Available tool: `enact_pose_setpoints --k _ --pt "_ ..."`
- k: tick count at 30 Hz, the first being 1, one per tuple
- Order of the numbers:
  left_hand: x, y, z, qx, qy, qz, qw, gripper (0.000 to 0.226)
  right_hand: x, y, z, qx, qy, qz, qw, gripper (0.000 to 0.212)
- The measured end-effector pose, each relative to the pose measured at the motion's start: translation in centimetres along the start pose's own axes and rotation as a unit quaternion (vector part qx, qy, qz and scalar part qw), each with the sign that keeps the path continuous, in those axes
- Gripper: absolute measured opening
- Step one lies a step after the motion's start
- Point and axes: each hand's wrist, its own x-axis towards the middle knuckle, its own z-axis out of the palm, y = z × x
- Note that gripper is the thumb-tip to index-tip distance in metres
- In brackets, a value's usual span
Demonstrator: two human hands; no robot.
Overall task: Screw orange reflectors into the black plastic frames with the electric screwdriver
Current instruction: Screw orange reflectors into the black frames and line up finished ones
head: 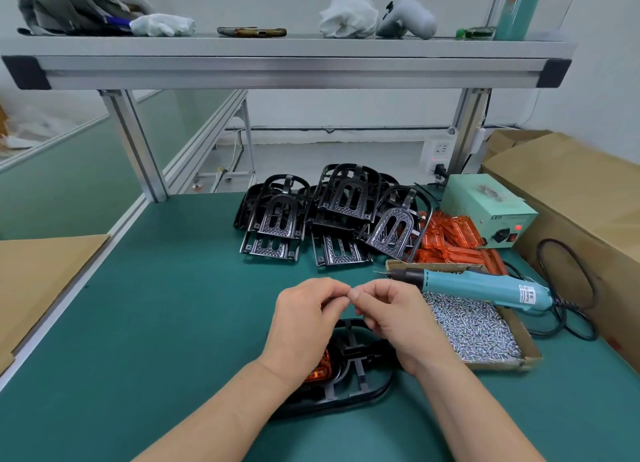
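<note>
My left hand (304, 326) and my right hand (394, 323) meet fingertip to fingertip above the green bench mat (173, 305), both with fingers curled in and thumb and forefinger drawn tight together. If anything is pinched between them it is too small for me to make out, so I cannot tell whether either hand has hold of something. Directly beneath my wrists a black plastic frame with an oval outline and cross ribs (353, 368) lies flat on the mat, and a translucent orange reflector (320, 369) sits in its left side, partly hidden under my left wrist. Neither hand touches the frame. The teal electric screwdriver with a black nose (485, 286) lies on its side just right of my right hand, resting across the shallow cardboard tray (498, 364) that holds a bed of small silver screws (474, 330), its bit pointing left and its black cable looping off to the right. Further back a heap of more black plastic frames (339, 212) is piled on the mat, with a pile of loose orange reflectors (450, 234) just to its right. Behind those stands a pale green power box (485, 201) showing a red light, beside a large brown cardboard carton (571, 191).
</note>
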Motion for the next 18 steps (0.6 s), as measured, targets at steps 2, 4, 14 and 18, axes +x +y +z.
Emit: enact_pose_setpoints --k 2,4,14,18 --pt "-0.1 0.0 0.1 0.004 0.004 0.002 1.000 0.014 -0.2 0.1 0.0 0.043 -0.009 0.022 0.999 0.014" --pt "-0.1 0.0 0.1 0.013 0.012 0.004 1.000 0.012 -0.3 0.1 0.0 0.082 -0.019 0.044 0.995 0.015" --pt "-1.4 -1.6 -1.1 -0.003 0.013 -0.051 0.999 0.018 -1.3 -0.6 -4.1 0.406 0.293 0.066 0.864 0.007" --pt "-1.8 -1.6 -1.3 -0.008 0.004 -0.045 0.999 0.026 -0.7 -0.6 -6.1 0.428 0.339 0.095 0.832 0.007"
